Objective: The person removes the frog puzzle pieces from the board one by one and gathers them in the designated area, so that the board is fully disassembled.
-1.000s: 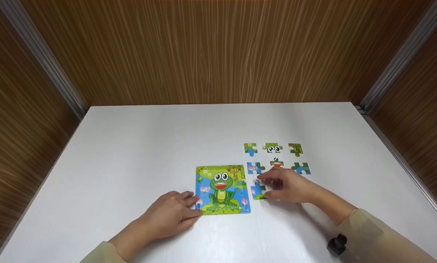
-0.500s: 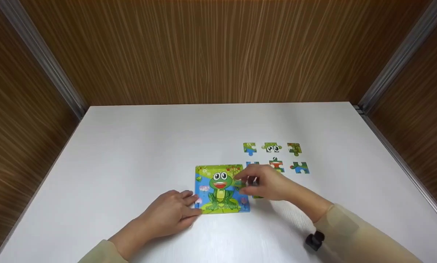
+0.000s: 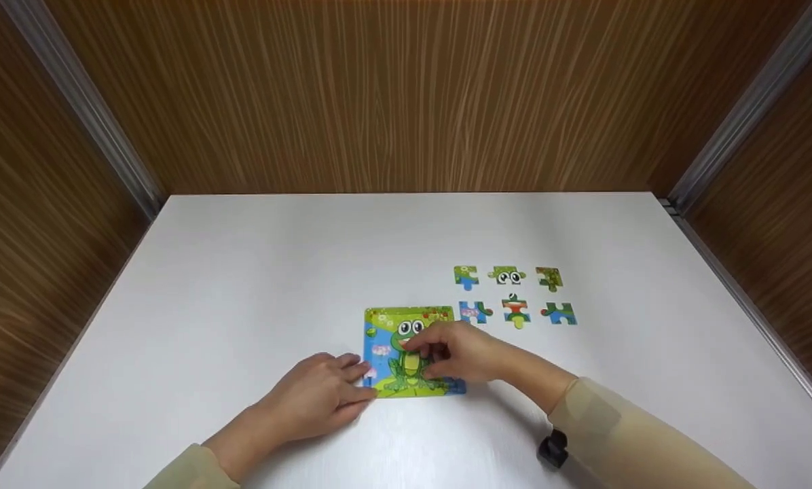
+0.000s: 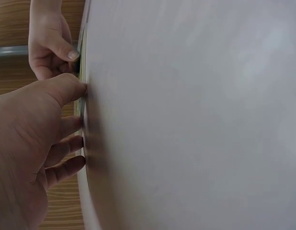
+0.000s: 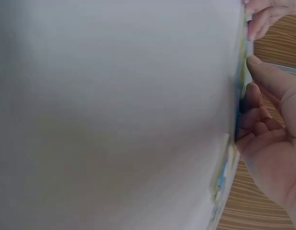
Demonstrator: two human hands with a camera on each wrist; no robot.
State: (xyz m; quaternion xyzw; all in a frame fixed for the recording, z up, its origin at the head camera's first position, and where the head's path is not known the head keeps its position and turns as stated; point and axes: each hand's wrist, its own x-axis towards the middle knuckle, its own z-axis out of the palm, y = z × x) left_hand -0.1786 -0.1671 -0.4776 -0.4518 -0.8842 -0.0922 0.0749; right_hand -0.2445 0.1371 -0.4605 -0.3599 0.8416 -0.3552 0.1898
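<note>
A small square puzzle board (image 3: pixel 385 326) with a green frog picture lies on the white table. My left hand (image 3: pixel 324 394) rests at its left edge, fingertips touching the rim and thumb near the lower left corner. Over the right half of the board is my right hand (image 3: pixel 464 353), fingers and thumb curled downward close above the frog's body. It covers part of the frog and the board's right edge. In the right wrist view, the right hand's thumb and fingers (image 5: pixel 260 96) are down at the board; I cannot tell whether a piece is pinched there.
Beyond the board to the right lie two rows of loose puzzle pieces. The back row includes a piece with frog eyes (image 3: pixel 508 276); nearer are a mouth piece (image 3: pixel 515 309), a blue-and-pink piece (image 3: pixel 472 312) and a green-blue piece (image 3: pixel 559 314). Wood-grain walls enclose the table.
My right hand has moved left from the loose pieces to over the board. The front corner piece it passed over is now out of sight. My left hand has stayed put.
</note>
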